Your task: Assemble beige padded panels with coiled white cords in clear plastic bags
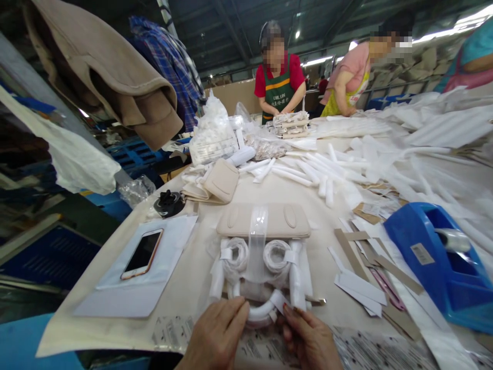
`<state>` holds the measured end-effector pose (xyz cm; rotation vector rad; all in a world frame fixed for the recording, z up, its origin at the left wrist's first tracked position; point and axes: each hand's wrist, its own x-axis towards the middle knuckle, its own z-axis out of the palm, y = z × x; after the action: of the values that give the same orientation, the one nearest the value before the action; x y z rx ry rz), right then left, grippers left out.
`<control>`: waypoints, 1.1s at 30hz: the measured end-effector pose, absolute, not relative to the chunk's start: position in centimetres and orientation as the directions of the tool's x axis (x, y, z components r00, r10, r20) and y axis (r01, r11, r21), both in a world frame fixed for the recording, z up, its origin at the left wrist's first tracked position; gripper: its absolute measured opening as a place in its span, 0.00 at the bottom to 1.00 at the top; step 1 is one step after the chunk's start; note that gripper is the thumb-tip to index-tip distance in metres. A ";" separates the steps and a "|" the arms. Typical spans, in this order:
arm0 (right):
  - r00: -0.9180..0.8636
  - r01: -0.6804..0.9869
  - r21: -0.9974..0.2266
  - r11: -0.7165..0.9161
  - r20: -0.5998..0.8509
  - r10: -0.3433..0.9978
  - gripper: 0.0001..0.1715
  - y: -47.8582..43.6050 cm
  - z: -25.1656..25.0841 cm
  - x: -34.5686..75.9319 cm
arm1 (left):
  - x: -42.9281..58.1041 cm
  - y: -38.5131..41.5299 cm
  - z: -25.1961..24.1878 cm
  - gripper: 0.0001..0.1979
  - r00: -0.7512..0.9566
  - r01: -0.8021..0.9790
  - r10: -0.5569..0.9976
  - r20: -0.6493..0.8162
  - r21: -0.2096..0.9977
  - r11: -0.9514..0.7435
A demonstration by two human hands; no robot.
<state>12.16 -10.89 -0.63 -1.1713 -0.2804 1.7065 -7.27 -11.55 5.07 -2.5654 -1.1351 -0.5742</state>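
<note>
A beige handbag (265,221) lies flat in front of me, with a clear plastic band (259,228) across its middle. Below the band sit two wrapped white coils (235,254) and tubes of white foam padding (296,280). A curved handle wrapped in white foam (262,311) is at the near end. My left hand (219,331) is closed at the left side of this handle, thumb and fingers pressed together against it. With its fingertips, my right hand (306,331) pinches a small white strip (279,302) at the handle's right side.
A phone (142,253) lies on white sheets to the left. On the right are a blue tape dispenser (427,257), pink-handled scissors (387,288) and card strips. Another beige bag (219,180), white foam tubes (308,169) and two co-workers are farther back.
</note>
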 end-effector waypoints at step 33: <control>0.161 -0.521 -0.799 -0.301 -0.439 0.884 0.27 -11.5 1.0 11.8 | -0.5 -9.4 3.3 0.12 0.554 0.820 0.816 0.164 0.063 -0.569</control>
<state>11.81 -11.55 1.00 -1.2055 -0.4169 1.4662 -0.50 -9.43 3.30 -2.7506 -1.4488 -0.2740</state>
